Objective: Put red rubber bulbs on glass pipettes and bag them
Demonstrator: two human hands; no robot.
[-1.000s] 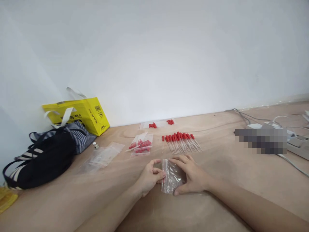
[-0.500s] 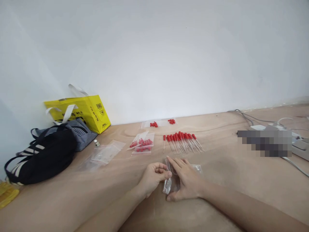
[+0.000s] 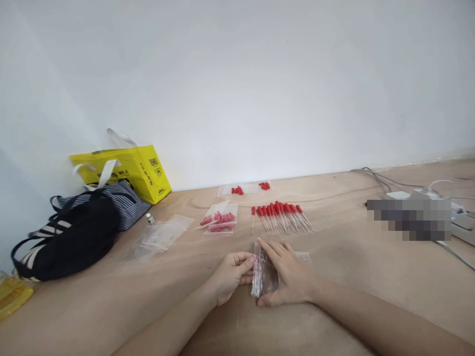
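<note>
Near the front middle of the table, a clear zip-lock bag lies flat with its zip edge toward the left. My left hand pinches that edge between thumb and fingers. Over the bag's body, my right hand rests with its fingers stretched and thumb apart, partly hiding it. Behind my hands, several thin droppers with red bulbs lie in a fanned row. One more dropper lies apart at the row's left end. Clear bags holding red bulbs lie left of the droppers.
Flat clear bags and a small vial lie at left, beside a black bag and a yellow bag. Red bulbs lie on clear plastic near the wall. Cables and a power strip are at right.
My left hand has shifted slightly left along the bag's zip edge, and the edge now lies flatter and more exposed. My right hand has barely moved.
</note>
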